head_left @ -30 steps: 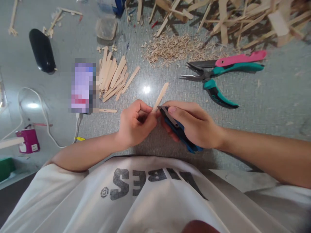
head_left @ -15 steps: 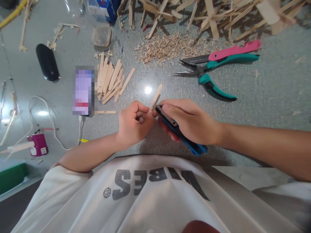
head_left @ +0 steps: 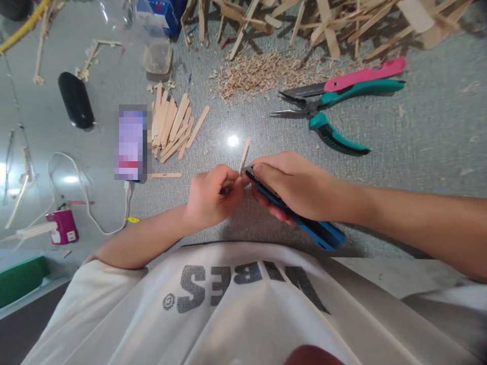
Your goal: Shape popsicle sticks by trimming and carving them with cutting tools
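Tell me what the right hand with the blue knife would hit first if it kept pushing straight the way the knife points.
The right hand points the blue knife up-left, its tip already at the wooden stick. Straight on it would meet that stick, then probably the left hand fingers pinching it; depth is hard to judge.

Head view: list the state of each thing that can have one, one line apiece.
Thin wooden craft stick: pinched in the left hand, tilted up off the table.
Blue utility knife: gripped in the right hand, tip at the stick.
Teal-handled pliers: lying flat, handles spread.
Pink-handled tool: lying flat.
Pale wooden stick pile: loose, fanned out.
Clear plastic tub: open.
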A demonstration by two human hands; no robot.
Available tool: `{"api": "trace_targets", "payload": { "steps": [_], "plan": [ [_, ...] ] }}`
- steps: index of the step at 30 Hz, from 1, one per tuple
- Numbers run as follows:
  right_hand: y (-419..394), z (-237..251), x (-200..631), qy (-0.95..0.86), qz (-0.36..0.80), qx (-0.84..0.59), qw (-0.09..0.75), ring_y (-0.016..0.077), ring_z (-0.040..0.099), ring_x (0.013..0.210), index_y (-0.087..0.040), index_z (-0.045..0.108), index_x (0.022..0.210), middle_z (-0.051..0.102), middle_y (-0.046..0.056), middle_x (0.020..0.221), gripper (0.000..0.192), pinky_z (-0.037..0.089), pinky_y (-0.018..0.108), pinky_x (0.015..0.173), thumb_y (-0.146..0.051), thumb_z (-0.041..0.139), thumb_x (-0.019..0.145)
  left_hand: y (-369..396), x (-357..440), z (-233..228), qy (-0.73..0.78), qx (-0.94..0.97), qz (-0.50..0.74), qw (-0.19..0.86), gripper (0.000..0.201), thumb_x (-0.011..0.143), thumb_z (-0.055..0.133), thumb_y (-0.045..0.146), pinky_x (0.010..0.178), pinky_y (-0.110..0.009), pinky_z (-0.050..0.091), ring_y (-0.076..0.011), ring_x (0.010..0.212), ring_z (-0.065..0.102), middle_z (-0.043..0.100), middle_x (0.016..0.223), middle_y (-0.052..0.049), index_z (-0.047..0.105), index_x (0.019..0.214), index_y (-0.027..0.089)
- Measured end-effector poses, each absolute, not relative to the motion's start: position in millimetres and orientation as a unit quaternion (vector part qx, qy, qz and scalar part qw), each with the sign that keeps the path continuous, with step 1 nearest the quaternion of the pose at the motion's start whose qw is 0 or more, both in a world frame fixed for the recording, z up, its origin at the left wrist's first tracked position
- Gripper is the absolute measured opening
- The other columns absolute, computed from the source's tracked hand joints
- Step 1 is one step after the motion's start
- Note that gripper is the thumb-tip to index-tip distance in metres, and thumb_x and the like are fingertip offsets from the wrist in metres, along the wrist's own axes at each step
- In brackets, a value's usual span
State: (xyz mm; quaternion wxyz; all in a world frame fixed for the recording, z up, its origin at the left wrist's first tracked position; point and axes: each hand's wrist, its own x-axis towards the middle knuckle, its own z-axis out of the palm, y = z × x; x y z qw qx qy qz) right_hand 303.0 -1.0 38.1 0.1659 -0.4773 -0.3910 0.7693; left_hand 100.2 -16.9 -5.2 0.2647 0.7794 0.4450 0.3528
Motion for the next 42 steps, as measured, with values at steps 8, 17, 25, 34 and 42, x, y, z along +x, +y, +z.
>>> {"api": "trace_targets", "payload": {
  "steps": [8, 17, 25, 34, 42],
  "plan": [
    [3, 37, 306, -0.392, 0.774, -0.478, 0.136, 0.0121, 0.048, 0.029, -0.021, 0.057, 0.059, 0.054, 0.003, 0.04, 0.056, 0.035, 0.025, 0.026, -0.037, 0.054, 0.112, -18, 98, -5, 0.432, 0.801, 0.328, 0.253, 0.018, 0.099, 0.066, 0.017, 0.051, -0.018, 0.04, -0.0075, 0.05, 0.065, 0.072, 0.063, 0.005, 0.057, 0.084, 0.021],
    [7, 35, 304, -0.394, 0.772, -0.465, 0.18, 0.0106, 0.049, 0.032, -0.021, 0.056, 0.062, 0.055, 0.0, 0.047, 0.053, 0.035, 0.023, 0.029, -0.038, 0.055, 0.112, -16, 98, 2, 0.49, 0.64, 0.338, 0.486, 0.035, 0.106, 0.068, 0.05, 0.045, -0.022, 0.048, -0.0117, 0.046, 0.065, 0.073, 0.063, 0.0, 0.06, 0.09, 0.021],
    [4, 25, 305, -0.431, 0.763, -0.415, 0.246, 0.0102, 0.055, 0.038, -0.021, 0.062, 0.08, 0.061, -0.001, 0.062, 0.037, 0.038, 0.022, 0.031, -0.039, 0.053, 0.111, -6, 100, 7, 0.455, 0.544, 0.372, 0.598, 0.036, 0.101, 0.077, 0.053, 0.039, -0.022, 0.047, -0.0111, 0.044, 0.063, 0.074, 0.065, 0.001, 0.062, 0.093, 0.021],
    [-6, 24, 310, -0.485, 0.65, -0.44, 0.386, 0.0122, 0.056, 0.046, -0.027, 0.062, 0.113, 0.06, -0.007, 0.064, 0.023, 0.043, 0.027, 0.045, -0.044, 0.071, 0.102, -8, 93, 1, 0.424, 0.633, 0.348, 0.546, 0.031, 0.112, 0.057, 0.051, 0.051, -0.027, 0.037, -0.0105, 0.055, 0.041, 0.05, 0.068, 0.004, 0.058, 0.097, 0.024],
    [-3, 28, 307, -0.465, 0.669, -0.423, 0.397, 0.0107, 0.058, 0.043, -0.024, 0.062, 0.088, 0.06, -0.006, 0.062, 0.042, 0.043, 0.027, 0.041, -0.059, 0.084, 0.093, -7, 92, 5, 0.379, 0.709, 0.303, 0.512, 0.023, 0.114, 0.052, 0.041, 0.052, -0.026, 0.04, -0.0109, 0.056, 0.046, 0.056, 0.07, 0.003, 0.057, 0.099, 0.023]
  ]
}}
